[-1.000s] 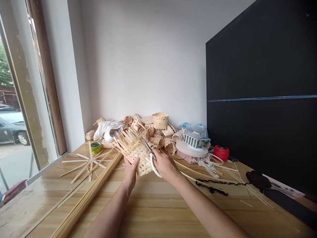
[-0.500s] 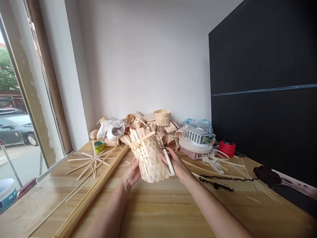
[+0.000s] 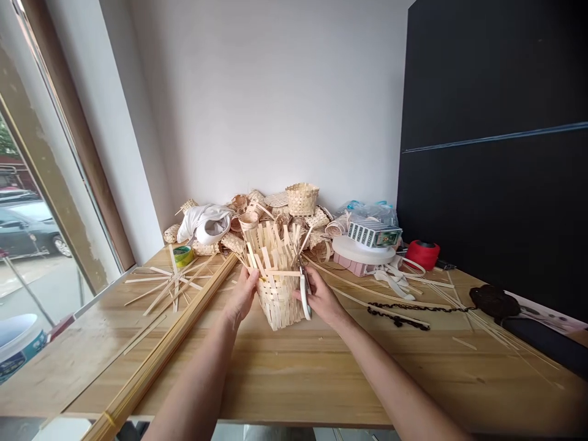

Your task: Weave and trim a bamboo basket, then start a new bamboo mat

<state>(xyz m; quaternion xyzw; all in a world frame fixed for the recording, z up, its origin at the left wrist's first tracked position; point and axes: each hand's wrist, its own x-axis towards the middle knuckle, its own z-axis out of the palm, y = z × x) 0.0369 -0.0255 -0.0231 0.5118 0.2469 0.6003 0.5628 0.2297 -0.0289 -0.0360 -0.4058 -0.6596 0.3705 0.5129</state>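
Holding basket, my left fingers closed on its left side, right fingers wrapped round scissors, best angled clear of the weave.

Tabletop: wood-grained, glossy. Strip bundle runs 8 toward 11 o'clock. Strip star at 10 o'clock; tape roll just beyond. Woven-basket heap at 12. Pink box at 1, red spool at 2.
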